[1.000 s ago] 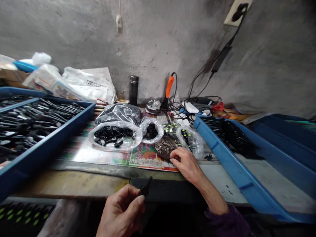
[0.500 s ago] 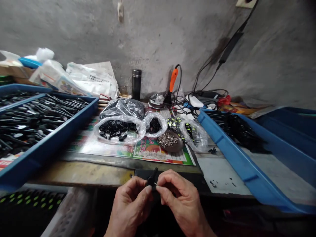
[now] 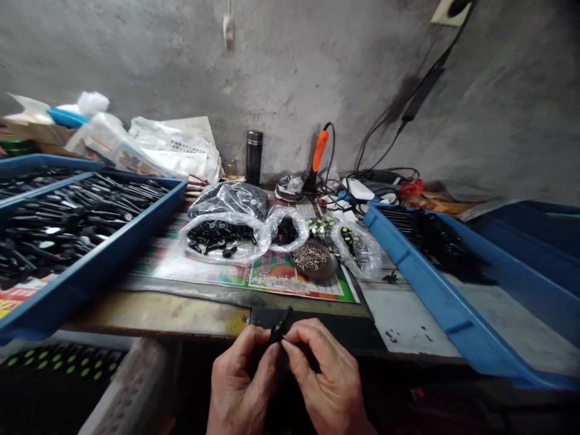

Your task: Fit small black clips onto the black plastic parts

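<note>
so, low in the view, just in front of the near edge of the worktop (image 3: pixel 181 320), the left hand (image 3: pixel 240 380) and the right hand (image 3: pixel 328 377) come together, both curled nearly closed around a small black plastic part (image 3: pixel 280 326). the left fingers pinch its lower end, and the part sticks up at a tilt between the hands. the right fingertips (image 3: pixel 294 338) press in right beside it, though i cannot tell whether they grip the part itself or something tiny at its side. further up the worktop, on a printed paper mat (image 3: pixel 290 284), lie a clear plastic bag of black parts (image 3: pixel 222 238), a smaller bag (image 3: pixel 285 232), and a brown dish of little metal screws (image 3: pixel 315 257) beside a bag of green-dotted pieces (image 3: pixel 356 251). a blue tray (image 3: pixel 122 248) of long black parts sits to the left, another blue tray (image 3: pixel 421 284) to the right. by the wall stand a steel flask (image 3: pixel 254 157) and an orange-handled corded tool (image 3: pixel 319 151).
</note>
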`<state>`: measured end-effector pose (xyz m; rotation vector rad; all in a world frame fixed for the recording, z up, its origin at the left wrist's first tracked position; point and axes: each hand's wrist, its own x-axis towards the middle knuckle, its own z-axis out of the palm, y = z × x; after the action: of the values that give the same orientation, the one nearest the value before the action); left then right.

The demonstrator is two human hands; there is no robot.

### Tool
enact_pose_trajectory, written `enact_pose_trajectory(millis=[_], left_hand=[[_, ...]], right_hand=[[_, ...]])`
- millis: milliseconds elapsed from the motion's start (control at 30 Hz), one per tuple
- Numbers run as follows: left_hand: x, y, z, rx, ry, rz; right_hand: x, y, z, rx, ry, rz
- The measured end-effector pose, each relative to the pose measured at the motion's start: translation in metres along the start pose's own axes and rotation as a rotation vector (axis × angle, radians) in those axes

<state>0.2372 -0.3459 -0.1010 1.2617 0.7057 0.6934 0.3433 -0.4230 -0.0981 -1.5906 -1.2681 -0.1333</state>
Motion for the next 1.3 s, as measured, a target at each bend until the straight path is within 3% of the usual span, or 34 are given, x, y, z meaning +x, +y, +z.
enact_pose_trajectory(millis=[167, 400, 733, 867, 967, 1100, 1300], left_hand=[[-0.004, -0.002, 0.005, -0.042, 0.098, 0.053], [0.001, -0.007, -0.002, 0.058, -0.002, 0.029], [0.005, -0.009, -0.003, 0.03, 0.006, 0.021], [0.004, -0.005, -0.002, 0.042, 0.001, 0.045], [0.005, -0.004, -0.002, -0.039, -0.064, -0.027], [0.006, -0.005, -0.004, -0.122, -0.093, -0.142], [0.005, -0.01, -0.005, -0.16, -0.146, -0.169]], right_hand=[[-0.001, 0.003, 0.005, 0.04, -0.011, 0.051], [-0.004, 0.005, 0.011, 0.02, 0.023, 0.067], [-0.005, 0.002, 0.012, 0.074, 0.018, 0.183], [0.0, 0.002, 0.012, 0.376, -0.066, 0.515], [0.007, 0.004, 0.011, 0.668, -0.088, 0.715], [0.009, 0.008, 0.007, 0.79, -0.23, 0.722], [0.005, 0.009, 0.003, 0.654, -0.305, 0.686]])
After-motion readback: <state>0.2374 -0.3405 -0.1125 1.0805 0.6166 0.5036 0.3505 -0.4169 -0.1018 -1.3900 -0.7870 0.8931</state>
